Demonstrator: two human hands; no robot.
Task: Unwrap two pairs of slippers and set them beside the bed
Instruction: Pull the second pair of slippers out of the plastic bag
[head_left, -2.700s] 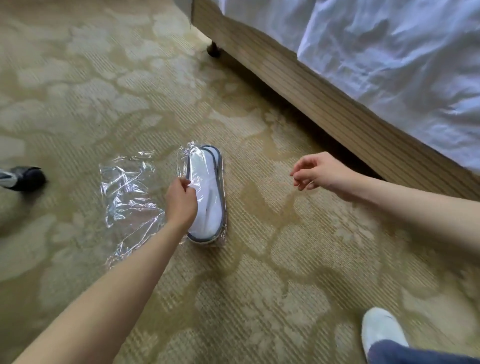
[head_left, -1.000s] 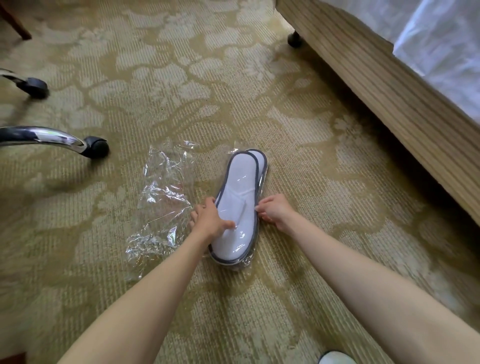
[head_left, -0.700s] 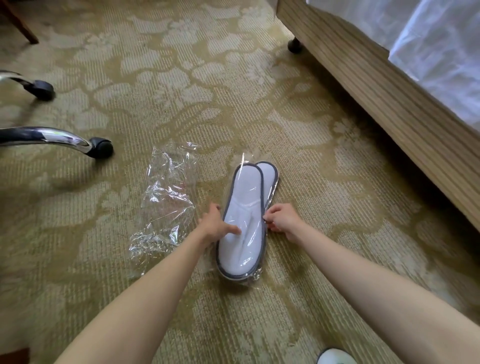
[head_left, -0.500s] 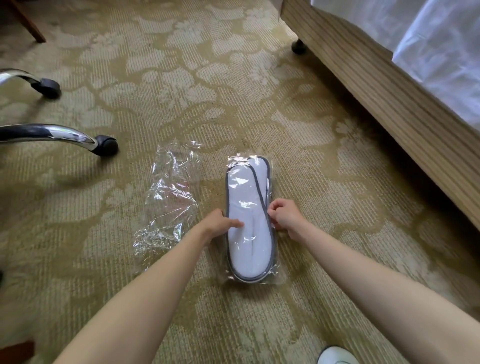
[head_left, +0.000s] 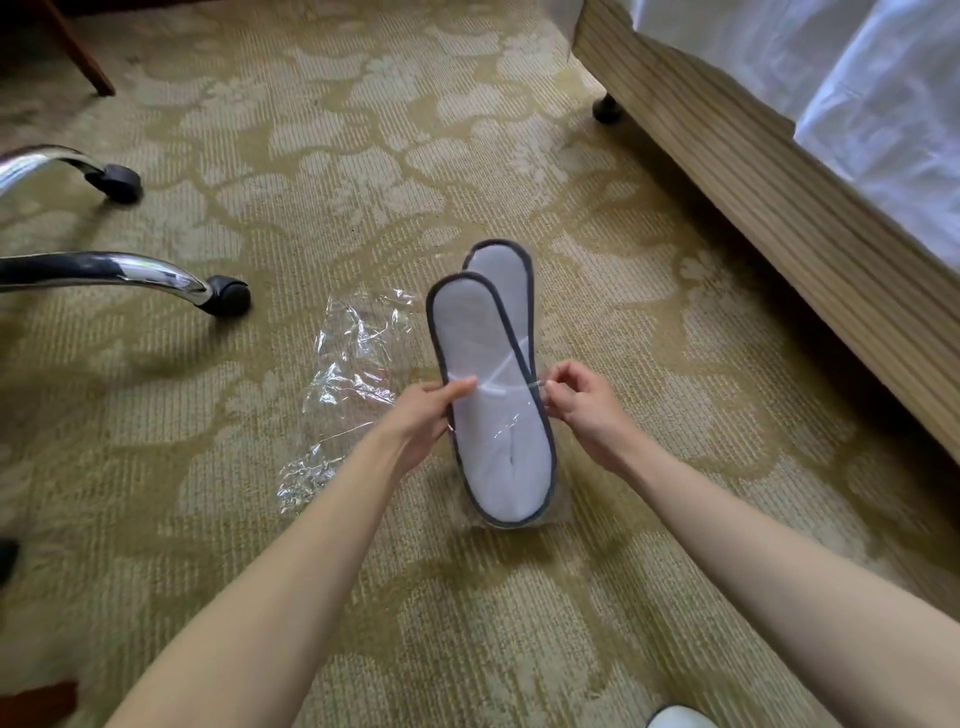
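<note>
A pair of flat white slippers with dark grey trim is lifted off the carpet, stacked and fanned apart at the far end. Clear plastic wrap still covers their near half. My left hand grips the pair's left edge, thumb on the top slipper. My right hand pinches the wrap at the right edge. An empty clear wrapper lies crumpled on the carpet just left of the slippers. The bed with white linen runs along the right.
Chrome chair legs with black castors reach in from the left. A black bed castor stands under the bed's far corner. A white slipper toe shows at the bottom edge. Patterned green carpet covers the floor.
The wrapped pair has been raised from the carpet. The wrap now sits only over the near half, and the two slippers stick out fanned at the far end.
</note>
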